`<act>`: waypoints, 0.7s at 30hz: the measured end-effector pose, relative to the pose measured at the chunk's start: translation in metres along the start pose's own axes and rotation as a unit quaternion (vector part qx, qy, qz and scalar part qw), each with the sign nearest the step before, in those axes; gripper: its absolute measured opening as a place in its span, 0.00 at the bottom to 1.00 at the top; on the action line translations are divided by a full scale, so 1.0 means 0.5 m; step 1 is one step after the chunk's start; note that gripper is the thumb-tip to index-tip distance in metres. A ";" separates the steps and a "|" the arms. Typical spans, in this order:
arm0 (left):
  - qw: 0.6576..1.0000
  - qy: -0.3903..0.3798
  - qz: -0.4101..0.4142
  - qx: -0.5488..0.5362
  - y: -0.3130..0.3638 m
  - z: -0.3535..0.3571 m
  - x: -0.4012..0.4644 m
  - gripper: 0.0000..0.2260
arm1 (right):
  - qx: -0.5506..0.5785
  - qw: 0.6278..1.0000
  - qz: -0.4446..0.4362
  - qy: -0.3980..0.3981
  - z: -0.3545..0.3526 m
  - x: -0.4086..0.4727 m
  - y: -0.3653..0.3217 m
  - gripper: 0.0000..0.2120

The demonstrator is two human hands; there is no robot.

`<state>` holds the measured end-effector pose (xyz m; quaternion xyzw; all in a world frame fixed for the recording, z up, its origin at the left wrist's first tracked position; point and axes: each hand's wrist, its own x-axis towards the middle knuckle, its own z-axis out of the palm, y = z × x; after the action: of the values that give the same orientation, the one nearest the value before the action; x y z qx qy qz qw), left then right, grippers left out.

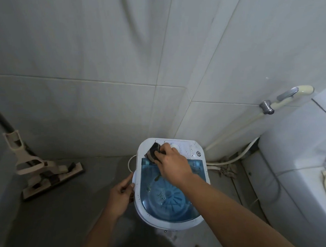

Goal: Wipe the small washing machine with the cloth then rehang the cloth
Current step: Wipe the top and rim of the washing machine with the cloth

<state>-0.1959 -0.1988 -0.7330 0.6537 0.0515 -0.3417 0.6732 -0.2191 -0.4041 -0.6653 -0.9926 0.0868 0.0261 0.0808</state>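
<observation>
The right hand (171, 161) was curled over a dark, bunched-up cloth (153, 151), fingers gripping it and pressing it down onto the white control panel at the back of the small white plastic washing machine (193, 221). The cloth lay just left of the round white dial (175, 146), and part of it spilled onto the back edge of the translucent blue plastic lid (151, 190). The forearm crossed the lid diagonally from the lower right.

The left hand (122, 189) was at the machine's left flank, fingers loosely bent with the thumb and fingertips touching the white rim; it seemed to be steadying the tub rather than clasping anything firmly.

Through the lid the ribbed blue pulsator showed at the bottom of the tub. A small silver button (198, 153) sat on the panel's right corner. The machine stood on a grey floor in the corner of pale tiled walls (82, 52). To the left lay a beige flat mop (49, 173) with its handle leaning up out of view; to the right a cream hose and sprayer (287, 96) hung on the wall, next to a white toilet cistern (297, 137).

Wiping looked to be under way, with the panel only partly covered. A hard stroke could have caught the dial and turned it, setting the timer. The machine looked light, so pressure at the rear might have tipped or slid it if the left hand let go. No hook or rail for rehanging the cloth was in view.
</observation>
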 end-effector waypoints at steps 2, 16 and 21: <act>1.000 0.003 -0.010 -0.003 -0.007 0.001 -0.008 0.18 | 0.056 0.997 0.012 -0.051 -0.029 0.020 0.009 0.15; 1.000 0.007 -0.006 0.004 0.009 -0.002 0.001 0.18 | -0.061 0.994 0.085 -0.011 -0.058 0.075 0.014 0.10; 1.000 0.008 -0.007 0.014 0.010 0.000 0.004 0.18 | -0.135 0.987 0.058 -0.061 -0.070 0.053 -0.021 0.16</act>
<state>-0.1919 -0.2002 -0.7299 0.6653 0.0573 -0.3419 0.6612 -0.1897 -0.4041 -0.6311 -0.9842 0.1349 0.1026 -0.0507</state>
